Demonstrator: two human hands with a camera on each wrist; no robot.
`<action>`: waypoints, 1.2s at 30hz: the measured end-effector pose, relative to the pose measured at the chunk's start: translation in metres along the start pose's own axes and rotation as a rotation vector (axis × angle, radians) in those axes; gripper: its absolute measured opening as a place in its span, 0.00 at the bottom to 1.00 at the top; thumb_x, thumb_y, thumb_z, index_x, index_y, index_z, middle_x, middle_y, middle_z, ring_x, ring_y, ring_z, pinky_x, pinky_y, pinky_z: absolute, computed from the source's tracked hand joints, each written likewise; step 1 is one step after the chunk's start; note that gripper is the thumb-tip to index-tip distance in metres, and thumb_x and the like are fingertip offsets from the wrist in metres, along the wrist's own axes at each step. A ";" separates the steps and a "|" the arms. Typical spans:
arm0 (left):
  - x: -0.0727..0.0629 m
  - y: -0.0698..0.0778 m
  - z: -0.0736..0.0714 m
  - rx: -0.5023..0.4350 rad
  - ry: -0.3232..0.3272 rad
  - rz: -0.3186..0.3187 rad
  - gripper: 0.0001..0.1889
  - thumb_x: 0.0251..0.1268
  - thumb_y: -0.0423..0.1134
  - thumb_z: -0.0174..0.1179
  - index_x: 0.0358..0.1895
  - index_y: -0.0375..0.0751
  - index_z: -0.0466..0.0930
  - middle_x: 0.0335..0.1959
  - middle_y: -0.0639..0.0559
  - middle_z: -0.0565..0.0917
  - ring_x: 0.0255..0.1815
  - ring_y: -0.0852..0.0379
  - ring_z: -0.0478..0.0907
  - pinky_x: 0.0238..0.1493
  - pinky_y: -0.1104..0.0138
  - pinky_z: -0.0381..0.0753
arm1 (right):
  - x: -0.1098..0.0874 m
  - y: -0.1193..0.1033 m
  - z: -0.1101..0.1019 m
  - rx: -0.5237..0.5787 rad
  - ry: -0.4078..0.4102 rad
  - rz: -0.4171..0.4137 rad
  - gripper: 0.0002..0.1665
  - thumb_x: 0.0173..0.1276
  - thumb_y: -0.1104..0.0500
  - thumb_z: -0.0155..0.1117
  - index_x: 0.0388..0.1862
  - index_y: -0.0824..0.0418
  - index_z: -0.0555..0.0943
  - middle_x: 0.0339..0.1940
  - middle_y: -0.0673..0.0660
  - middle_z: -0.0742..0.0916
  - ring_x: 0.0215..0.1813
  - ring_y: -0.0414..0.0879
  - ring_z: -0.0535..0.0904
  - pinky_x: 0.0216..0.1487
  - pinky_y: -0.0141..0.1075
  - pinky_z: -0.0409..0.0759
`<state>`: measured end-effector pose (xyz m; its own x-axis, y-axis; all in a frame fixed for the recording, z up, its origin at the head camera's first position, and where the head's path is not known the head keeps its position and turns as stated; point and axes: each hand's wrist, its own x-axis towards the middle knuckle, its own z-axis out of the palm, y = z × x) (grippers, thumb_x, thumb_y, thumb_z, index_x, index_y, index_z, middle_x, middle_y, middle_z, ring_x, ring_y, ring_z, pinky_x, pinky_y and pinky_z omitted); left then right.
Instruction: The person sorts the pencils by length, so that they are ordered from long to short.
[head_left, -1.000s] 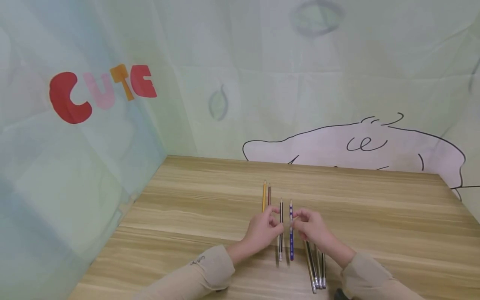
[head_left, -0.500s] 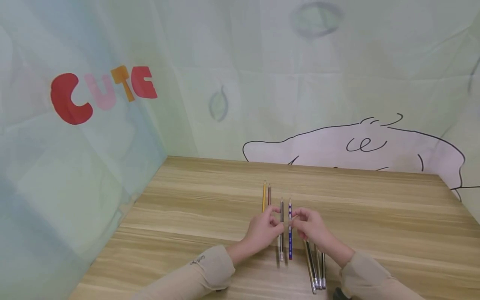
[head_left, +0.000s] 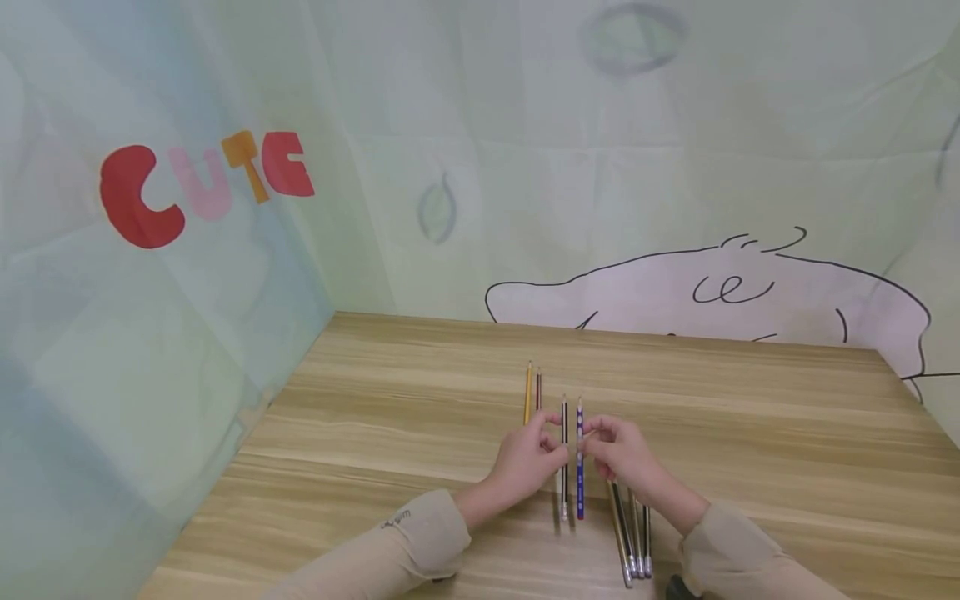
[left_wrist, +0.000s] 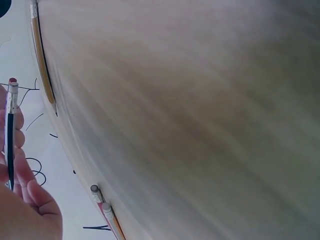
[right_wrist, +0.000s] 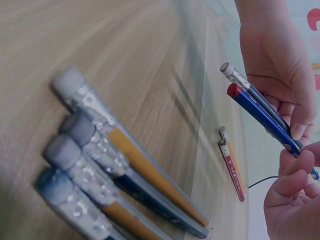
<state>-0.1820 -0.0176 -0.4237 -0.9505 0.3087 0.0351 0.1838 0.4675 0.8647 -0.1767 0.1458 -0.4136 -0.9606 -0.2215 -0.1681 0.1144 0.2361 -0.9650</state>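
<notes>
My left hand pinches a black-striped pencil with a metal ferrule and pale eraser, its point facing away from me. Just right of it, a blue pencil with white marks and a red end is pinched between the thumb and fingers of my right hand. The two pencils stand nearly parallel with a narrow gap, raised over the table, as their shadows in the right wrist view show. Beyond my left hand lie a yellow pencil and a dark red pencil, side by side.
Several eraser-tipped pencils lie in a bunch on the wooden table below my right hand. A dark object shows at the bottom edge by the right sleeve. Printed cloth walls stand behind and at the left.
The black-striped pencil and the blue pencil have drawn slightly closer together, the blue one shifting a little left. Both hands stay nearly in place.
</notes>
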 end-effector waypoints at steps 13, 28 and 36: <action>-0.001 0.002 0.000 -0.018 -0.017 -0.017 0.20 0.50 0.35 0.55 0.50 0.45 0.67 0.23 0.57 0.80 0.17 0.66 0.70 0.16 0.73 0.69 | 0.001 0.002 0.000 -0.013 -0.010 -0.016 0.16 0.54 0.67 0.55 0.42 0.73 0.70 0.20 0.51 0.78 0.15 0.38 0.66 0.16 0.27 0.66; -0.001 0.003 0.001 -0.023 -0.016 -0.015 0.21 0.50 0.35 0.55 0.51 0.44 0.67 0.25 0.55 0.81 0.19 0.65 0.71 0.18 0.73 0.69 | 0.001 0.003 -0.001 -0.005 -0.023 -0.013 0.16 0.54 0.66 0.55 0.42 0.72 0.70 0.21 0.49 0.79 0.16 0.37 0.66 0.16 0.26 0.65; 0.000 0.002 0.000 -0.017 -0.019 -0.017 0.20 0.50 0.35 0.55 0.50 0.44 0.67 0.24 0.55 0.81 0.19 0.65 0.71 0.18 0.73 0.70 | 0.000 0.003 -0.001 -0.003 -0.030 -0.019 0.15 0.54 0.67 0.55 0.41 0.72 0.70 0.20 0.49 0.78 0.15 0.37 0.66 0.16 0.26 0.65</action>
<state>-0.1812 -0.0165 -0.4216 -0.9485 0.3166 0.0107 0.1630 0.4587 0.8735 -0.1767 0.1470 -0.4169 -0.9544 -0.2544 -0.1561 0.0958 0.2343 -0.9674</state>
